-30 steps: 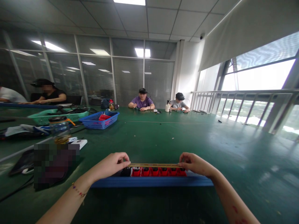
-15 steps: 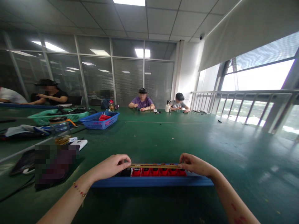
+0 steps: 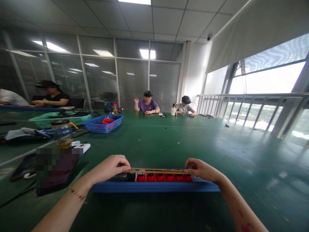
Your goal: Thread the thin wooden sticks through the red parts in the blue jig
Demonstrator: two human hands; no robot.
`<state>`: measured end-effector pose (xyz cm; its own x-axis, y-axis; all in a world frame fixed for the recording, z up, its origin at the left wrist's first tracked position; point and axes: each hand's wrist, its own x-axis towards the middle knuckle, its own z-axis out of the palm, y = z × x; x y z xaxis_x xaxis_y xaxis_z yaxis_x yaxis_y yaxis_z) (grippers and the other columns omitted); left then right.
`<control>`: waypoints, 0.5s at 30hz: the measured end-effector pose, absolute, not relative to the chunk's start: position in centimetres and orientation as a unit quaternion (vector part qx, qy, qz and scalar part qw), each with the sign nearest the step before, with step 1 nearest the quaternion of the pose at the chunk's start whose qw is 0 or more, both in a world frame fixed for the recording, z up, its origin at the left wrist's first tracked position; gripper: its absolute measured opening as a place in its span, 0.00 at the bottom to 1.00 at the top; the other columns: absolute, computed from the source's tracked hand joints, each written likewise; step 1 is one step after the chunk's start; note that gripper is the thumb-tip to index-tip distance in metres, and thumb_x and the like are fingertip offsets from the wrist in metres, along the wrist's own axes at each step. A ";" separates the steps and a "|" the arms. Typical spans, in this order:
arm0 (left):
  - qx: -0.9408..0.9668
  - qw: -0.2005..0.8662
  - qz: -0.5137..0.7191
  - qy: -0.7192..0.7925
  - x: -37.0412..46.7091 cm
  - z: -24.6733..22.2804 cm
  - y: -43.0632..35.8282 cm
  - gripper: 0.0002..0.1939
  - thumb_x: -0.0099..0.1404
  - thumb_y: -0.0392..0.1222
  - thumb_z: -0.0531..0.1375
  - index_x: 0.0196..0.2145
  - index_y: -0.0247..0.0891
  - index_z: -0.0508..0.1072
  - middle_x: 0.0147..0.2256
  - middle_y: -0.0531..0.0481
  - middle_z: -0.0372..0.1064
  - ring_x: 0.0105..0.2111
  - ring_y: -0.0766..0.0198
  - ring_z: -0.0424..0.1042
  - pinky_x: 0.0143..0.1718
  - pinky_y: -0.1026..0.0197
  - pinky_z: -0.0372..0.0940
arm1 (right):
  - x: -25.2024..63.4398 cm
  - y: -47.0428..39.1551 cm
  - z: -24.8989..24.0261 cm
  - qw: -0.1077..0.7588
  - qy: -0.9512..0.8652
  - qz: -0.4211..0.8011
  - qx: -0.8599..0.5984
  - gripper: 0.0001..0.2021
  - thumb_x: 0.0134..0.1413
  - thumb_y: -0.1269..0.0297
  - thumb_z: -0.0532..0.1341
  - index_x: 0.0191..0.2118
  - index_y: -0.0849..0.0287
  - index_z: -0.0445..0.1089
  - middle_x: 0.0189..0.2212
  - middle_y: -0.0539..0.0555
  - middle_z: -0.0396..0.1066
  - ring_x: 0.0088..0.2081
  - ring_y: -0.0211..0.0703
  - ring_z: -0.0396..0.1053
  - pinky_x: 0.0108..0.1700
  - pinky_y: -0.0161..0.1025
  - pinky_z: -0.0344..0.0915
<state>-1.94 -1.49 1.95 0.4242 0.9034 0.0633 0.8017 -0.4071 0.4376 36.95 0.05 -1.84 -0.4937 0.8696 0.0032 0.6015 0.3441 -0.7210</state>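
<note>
Green is the table (image 3: 149, 141) under the blue tray (image 3: 154, 187). Inside this tray stands a row of red bins (image 3: 160, 177). Your left hand (image 3: 114, 166) is above the tray's left part, your right hand (image 3: 202, 168) above its right part; in each, thumb and fingers are pinched closed on one end of the thin yellow band (image 3: 156, 172), which runs straight above the tray.

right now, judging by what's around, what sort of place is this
Probably a shared workroom, perhaps in an office building: a large green table, people along its far edge, and a blue tray with red bins at the near side.
</note>
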 end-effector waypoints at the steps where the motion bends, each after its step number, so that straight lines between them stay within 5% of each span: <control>1: 0.832 0.154 0.148 0.513 -1.8 2.1 -1.6 0.14 0.56 0.51 0.52 0.28 0.42 0.73 0.31 0.53 0.68 0.34 0.64 0.65 0.35 0.66 0.56 | 37.0 0.1 -1.8 0.198 -0.796 0.338 -0.461 0.19 0.46 0.49 0.57 0.36 0.61 0.64 0.20 0.46 0.59 0.21 0.32 0.55 0.22 0.29 0.53; 10: 0.822 -0.005 0.253 0.511 -1.8 3.6 -1.4 0.14 0.58 0.52 0.51 0.31 0.43 0.72 0.36 0.52 0.68 0.38 0.62 0.63 0.41 0.64 0.56 | 37.2 -0.1 -1.7 0.196 -0.788 0.370 -0.451 0.22 0.48 0.49 0.55 0.43 0.61 0.60 0.22 0.47 0.61 0.24 0.34 0.59 0.25 0.30 0.58; 15: 0.809 -0.027 0.266 0.524 -2.4 3.9 0.1 0.14 0.58 0.51 0.50 0.32 0.44 0.72 0.36 0.53 0.68 0.35 0.63 0.64 0.35 0.66 0.56 | 37.8 0.1 -1.9 0.253 -0.764 0.384 -0.453 0.23 0.50 0.49 0.52 0.46 0.61 0.56 0.24 0.48 0.62 0.26 0.36 0.63 0.29 0.33 0.61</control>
